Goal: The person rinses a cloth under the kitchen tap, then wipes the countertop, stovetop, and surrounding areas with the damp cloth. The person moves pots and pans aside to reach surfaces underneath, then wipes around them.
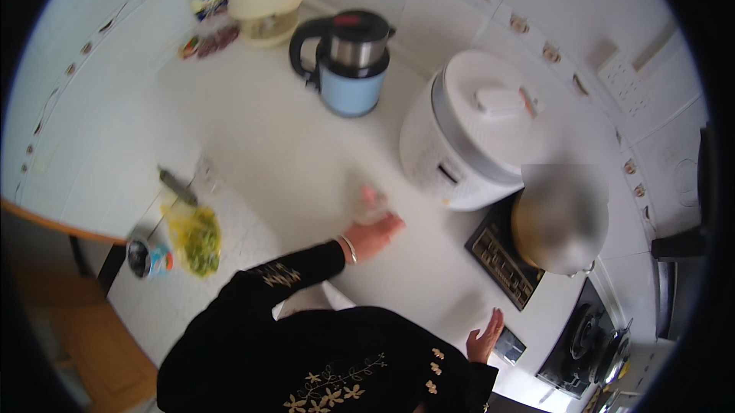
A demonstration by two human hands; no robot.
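My left hand [373, 238], with a silver bangle at its wrist, is over the middle of the white countertop [275, 143]. Its fingers are around or against a small, blurred clear and pink item [372, 203]; the grip is too blurred to make out. Lower right, my right hand [486, 337] is raised with its fingers extended and nothing in it. Just beside that hand lies a smartphone [509, 346]. Up and to the right of my left hand stands a white rice cooker [476, 131]. A blue and steel electric kettle [353, 68] is farther back.
A pot [560, 223] sits on a black induction cooker [502, 258], left of a gas hob [580, 335]. On the left are a yellow bag of greens [198, 241], a cucumber-like vegetable [177, 186] and an opened tub [148, 258]. A cream appliance [264, 5] stands at the back.
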